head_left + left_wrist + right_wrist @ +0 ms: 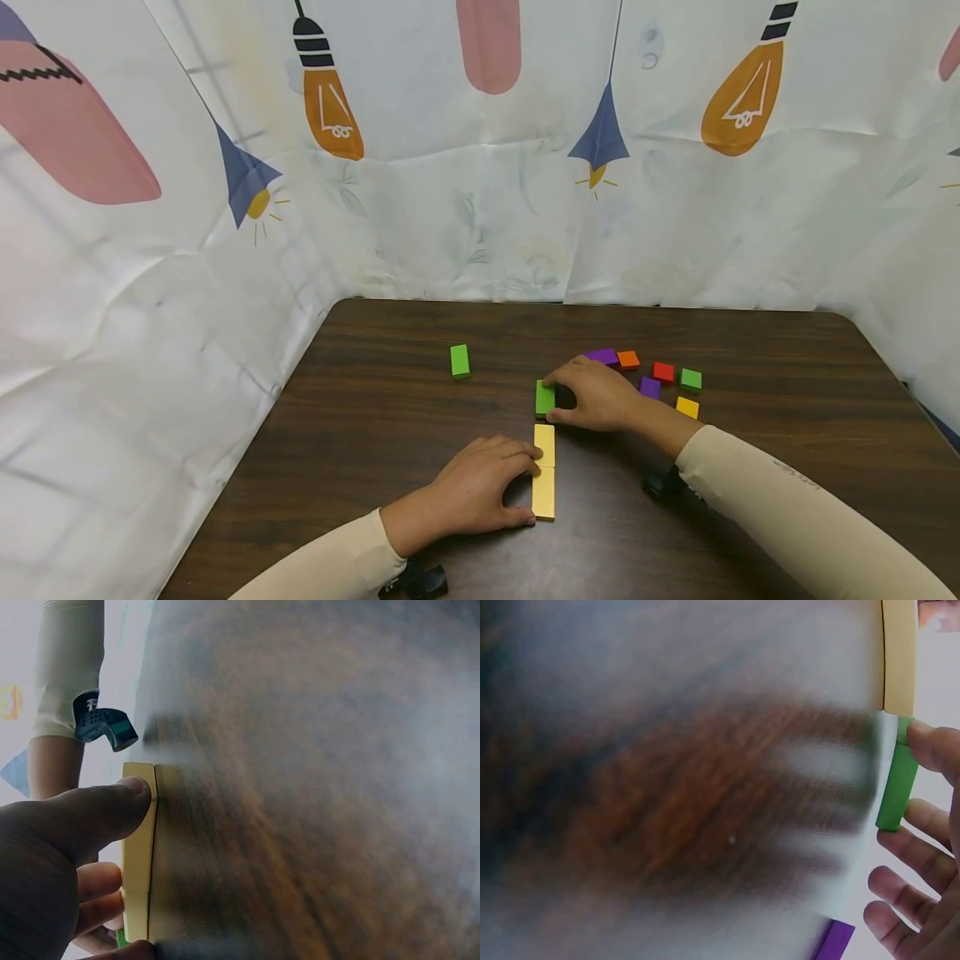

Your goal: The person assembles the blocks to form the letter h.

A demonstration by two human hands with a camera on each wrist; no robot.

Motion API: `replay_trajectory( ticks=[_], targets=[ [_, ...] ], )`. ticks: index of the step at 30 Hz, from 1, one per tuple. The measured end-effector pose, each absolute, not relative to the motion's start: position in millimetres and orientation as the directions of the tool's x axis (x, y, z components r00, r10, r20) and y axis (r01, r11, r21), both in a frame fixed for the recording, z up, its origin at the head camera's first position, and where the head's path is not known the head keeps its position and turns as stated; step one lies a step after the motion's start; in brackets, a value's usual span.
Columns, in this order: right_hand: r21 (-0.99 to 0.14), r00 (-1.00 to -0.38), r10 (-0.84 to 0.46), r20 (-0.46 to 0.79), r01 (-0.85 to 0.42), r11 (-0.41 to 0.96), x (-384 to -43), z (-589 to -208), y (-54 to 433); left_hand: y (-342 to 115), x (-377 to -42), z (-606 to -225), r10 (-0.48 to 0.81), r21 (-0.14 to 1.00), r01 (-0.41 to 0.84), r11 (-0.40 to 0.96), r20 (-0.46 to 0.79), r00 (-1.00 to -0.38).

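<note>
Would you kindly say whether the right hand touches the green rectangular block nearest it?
Touching: in the right wrist view, the right hand has its thumb on the green block.

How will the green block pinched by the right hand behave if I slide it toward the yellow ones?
The green block is probably stiff: its edges look straight in the pinch of the right hand. Its flat faces and low profile make rolling or tipping unlikely. It may slide easily, since the table looks smooth and glossy; its weight cannot be judged.

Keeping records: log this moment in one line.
left hand: touching two yellow blocks; right hand: holding green block; layout: all three in line
</note>
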State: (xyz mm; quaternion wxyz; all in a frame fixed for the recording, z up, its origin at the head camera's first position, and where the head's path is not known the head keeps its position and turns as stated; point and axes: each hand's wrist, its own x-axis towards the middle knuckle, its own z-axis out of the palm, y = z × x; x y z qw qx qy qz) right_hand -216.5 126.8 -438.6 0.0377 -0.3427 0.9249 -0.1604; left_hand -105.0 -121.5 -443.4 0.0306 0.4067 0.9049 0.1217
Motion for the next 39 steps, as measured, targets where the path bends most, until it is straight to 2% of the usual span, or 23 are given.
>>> replay_trajectory(
  ticks=[13, 39],
  targets=[
    [-0.361, -0.757, -0.652, 0.033, -0.617, 0.699, -211.2, -437.5, 127.1, -122.2, -104.2, -444.1, 0.745, 0.233, 0.737, 0.634, 0.069, -0.663],
    [-0.362, -0.736, -0.675, 0.046, -0.642, 0.676, -210.3, -441.3, 130.3, -121.9, -104.2, -444.3, 0.747, 0.216, 0.747, 0.629, 0.101, -0.658]
  ],
)
